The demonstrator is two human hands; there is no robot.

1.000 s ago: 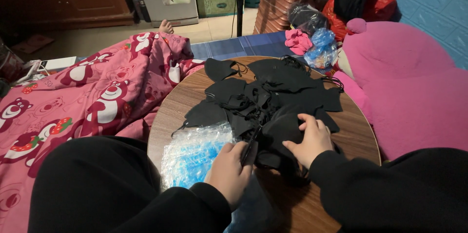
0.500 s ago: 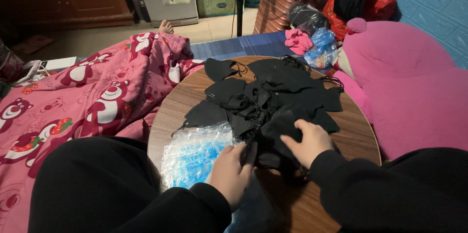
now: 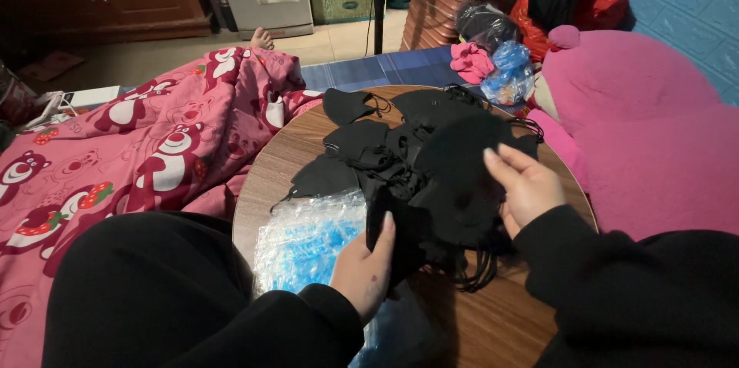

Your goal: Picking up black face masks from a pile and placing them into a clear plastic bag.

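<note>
I see one pink bear blanket point(image 3: 154, 152) left of the round table point(image 3: 493, 322). One clear bag point(image 3: 308, 241) lies on the table. My left hand point(image 3: 368, 268) and right hand point(image 3: 525, 183) are closed on black masks point(image 3: 454, 183). The pile point(image 3: 385, 148) blurs together; I cannot count it.

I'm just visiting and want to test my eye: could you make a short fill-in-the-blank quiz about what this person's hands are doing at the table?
1. Both hands, the left hand and the right hand, hold masks of the colour ____.
2. The table is round and made of ____.
3. Beside the left hand lies a clear bag with ____ contents.
4. The blanket left of the table is ____ with bear pictures.

Missing words: black; wood; blue; pink
</note>
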